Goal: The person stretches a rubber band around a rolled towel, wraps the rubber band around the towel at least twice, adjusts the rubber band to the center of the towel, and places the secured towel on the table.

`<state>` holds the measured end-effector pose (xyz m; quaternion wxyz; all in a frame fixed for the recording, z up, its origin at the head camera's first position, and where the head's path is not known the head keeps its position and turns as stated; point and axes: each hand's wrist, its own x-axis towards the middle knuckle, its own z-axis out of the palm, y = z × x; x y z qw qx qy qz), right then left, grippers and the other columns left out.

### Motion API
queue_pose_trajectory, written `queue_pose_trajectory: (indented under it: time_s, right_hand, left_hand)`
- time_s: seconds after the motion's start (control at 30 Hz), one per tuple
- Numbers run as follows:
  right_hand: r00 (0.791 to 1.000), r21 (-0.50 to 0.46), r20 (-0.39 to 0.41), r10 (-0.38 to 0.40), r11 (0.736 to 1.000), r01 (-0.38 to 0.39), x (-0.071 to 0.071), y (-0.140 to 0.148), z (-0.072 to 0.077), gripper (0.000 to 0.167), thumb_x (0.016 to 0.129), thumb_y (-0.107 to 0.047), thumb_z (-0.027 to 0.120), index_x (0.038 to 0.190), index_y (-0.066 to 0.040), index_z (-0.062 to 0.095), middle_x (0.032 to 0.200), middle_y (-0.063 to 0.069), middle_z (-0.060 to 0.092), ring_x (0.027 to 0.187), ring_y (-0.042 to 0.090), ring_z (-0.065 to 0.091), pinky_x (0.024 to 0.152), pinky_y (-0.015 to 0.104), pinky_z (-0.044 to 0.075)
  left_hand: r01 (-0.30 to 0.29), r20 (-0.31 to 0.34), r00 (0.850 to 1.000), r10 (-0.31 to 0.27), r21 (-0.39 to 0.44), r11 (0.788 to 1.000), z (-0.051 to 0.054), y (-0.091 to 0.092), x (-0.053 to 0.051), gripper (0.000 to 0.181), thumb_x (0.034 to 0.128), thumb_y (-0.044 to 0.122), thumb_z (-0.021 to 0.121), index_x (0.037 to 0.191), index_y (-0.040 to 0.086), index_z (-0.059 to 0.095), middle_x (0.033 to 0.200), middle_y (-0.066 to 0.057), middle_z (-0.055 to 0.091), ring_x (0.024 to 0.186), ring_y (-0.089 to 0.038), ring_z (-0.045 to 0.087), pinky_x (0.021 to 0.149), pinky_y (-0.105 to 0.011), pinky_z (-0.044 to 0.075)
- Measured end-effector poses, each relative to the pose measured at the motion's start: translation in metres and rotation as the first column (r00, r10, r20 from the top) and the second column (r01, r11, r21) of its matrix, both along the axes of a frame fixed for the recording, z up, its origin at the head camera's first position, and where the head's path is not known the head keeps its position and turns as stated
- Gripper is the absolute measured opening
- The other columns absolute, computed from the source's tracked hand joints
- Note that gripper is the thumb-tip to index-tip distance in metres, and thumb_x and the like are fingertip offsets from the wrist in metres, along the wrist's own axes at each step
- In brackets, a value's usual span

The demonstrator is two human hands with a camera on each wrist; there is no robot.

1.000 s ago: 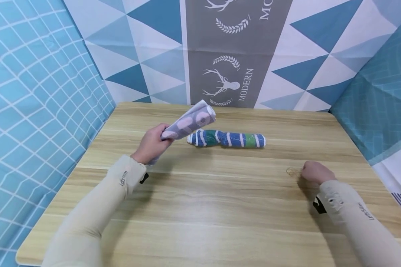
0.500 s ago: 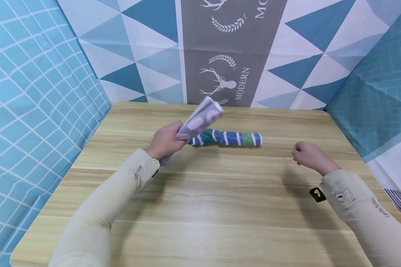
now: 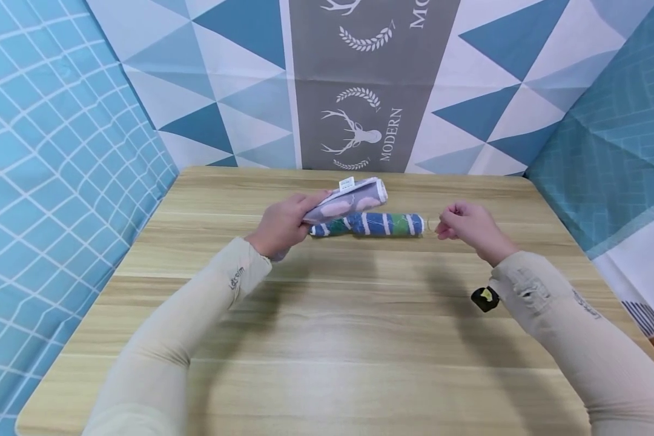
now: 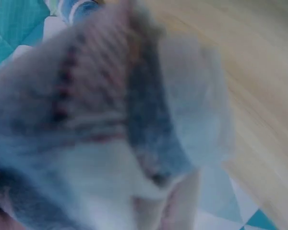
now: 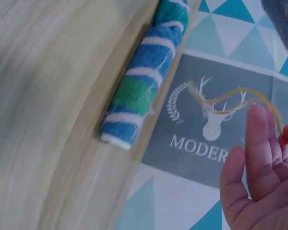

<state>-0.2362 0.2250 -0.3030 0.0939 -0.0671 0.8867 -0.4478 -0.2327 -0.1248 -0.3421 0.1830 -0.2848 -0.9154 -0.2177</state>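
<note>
My left hand [image 3: 283,227] grips one end of a rolled grey-purple towel [image 3: 349,200] with pale pink patches, held tilted above the table. In the left wrist view this towel [image 4: 105,143] is blurred and fills much of the frame. My right hand [image 3: 474,230] is raised at the right, pinching a thin yellow rubber band [image 5: 243,89] between thumb and finger. Below the held towel lies a second rolled towel [image 3: 384,224], striped blue, white and green. Its left part is partly hidden by the held towel.
The wooden table [image 3: 327,339] runs back to a wall cloth [image 3: 240,72] with triangles and a grey deer-print strip. Blue tile-patterned cloth [image 3: 49,181] stands along the left side, and teal cloth [image 3: 627,157] along the right.
My right hand has lifted off the table and moved left and back with the rubber band. My left hand has carried the grey-purple towel right, over the striped one.
</note>
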Motion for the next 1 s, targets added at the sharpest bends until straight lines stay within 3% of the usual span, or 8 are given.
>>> queue_pose_trajectory:
  time_s: [0.1,0.2,0.33,0.5,0.7,0.87,1.0]
  right_hand:
    - [1.0,-0.016,-0.022,0.01,1.0,-0.011,-0.002,-0.009,0.003,0.023,0.099,-0.014,0.04,0.1,0.007,0.051,0.083,0.007,0.064,0.072,0.006,0.062,0.07,0.018,0.052]
    - [0.997,-0.016,-0.064,0.031,0.999,-0.032,-0.005,-0.016,0.006,0.024,0.098,-0.014,0.041,0.1,0.007,0.051,0.084,0.009,0.064,0.071,0.006,0.062,0.071,0.019,0.053]
    - [0.993,-0.056,-0.096,0.068,0.996,-0.074,-0.01,-0.021,0.011,0.02,0.097,-0.01,0.043,0.097,0.008,0.051,0.079,0.007,0.062,0.067,0.007,0.062,0.07,0.02,0.053]
    - [0.991,-0.059,-0.108,0.081,0.994,-0.087,-0.013,-0.022,0.014,0.016,0.098,-0.01,0.044,0.097,0.005,0.049,0.072,0.002,0.058,0.063,0.008,0.058,0.067,0.021,0.052]
    - [0.988,-0.045,-0.151,0.029,0.998,-0.036,-0.015,-0.023,0.012,0.016,0.098,-0.011,0.043,0.095,0.003,0.048,0.075,0.003,0.057,0.07,0.008,0.055,0.069,0.02,0.046]
    - [0.984,-0.058,-0.177,-0.004,0.998,-0.007,-0.017,-0.029,0.005,0.016,0.099,-0.011,0.043,0.094,0.002,0.049,0.089,0.007,0.062,0.078,0.003,0.057,0.08,0.026,0.048]
    - [0.979,-0.139,-0.205,-0.004,0.99,-0.025,-0.017,-0.033,0.004,0.014,0.098,-0.011,0.045,0.094,0.002,0.05,0.081,0.001,0.063,0.075,0.004,0.062,0.088,0.03,0.049]
  left_hand:
    - [0.039,0.134,0.989,-0.058,0.145,0.989,0.001,0.005,-0.002,0.054,0.0831,0.006,0.069,0.135,0.01,0.054,0.116,-0.016,0.065,0.096,-0.03,0.063,0.08,-0.045,0.051]
    - [0.04,0.278,0.951,-0.134,0.318,0.947,0.003,0.01,-0.002,0.05,0.0832,0.005,0.071,0.131,0.0,0.055,0.113,-0.02,0.065,0.096,-0.032,0.063,0.083,-0.044,0.051]
    - [0.03,0.372,0.909,-0.186,0.388,0.921,0.001,0.014,-0.001,0.036,0.0845,0.002,0.068,0.118,-0.006,0.058,0.103,-0.021,0.066,0.088,-0.029,0.064,0.078,-0.038,0.053]
    - [0.087,0.394,0.889,-0.232,0.352,0.932,-0.005,0.014,-0.004,0.011,0.0843,-0.002,0.063,0.094,-0.005,0.059,0.086,-0.014,0.065,0.073,-0.019,0.058,0.066,-0.03,0.049]
    - [0.173,0.381,0.871,-0.31,0.351,0.92,-0.02,0.01,-0.014,0.012,0.0856,-0.007,0.059,0.097,-0.008,0.057,0.088,-0.017,0.063,0.077,-0.023,0.056,0.072,-0.034,0.049]
    - [0.139,0.389,0.868,-0.309,0.407,0.903,-0.026,0.01,-0.014,0.026,0.0851,-0.012,0.055,0.111,-0.013,0.057,0.101,-0.025,0.064,0.09,-0.032,0.06,0.085,-0.04,0.05]
    - [0.096,0.404,0.874,-0.27,0.4,0.912,-0.023,0.012,-0.012,0.028,0.0865,-0.01,0.052,0.115,-0.013,0.053,0.102,-0.025,0.062,0.09,-0.034,0.059,0.085,-0.043,0.049]
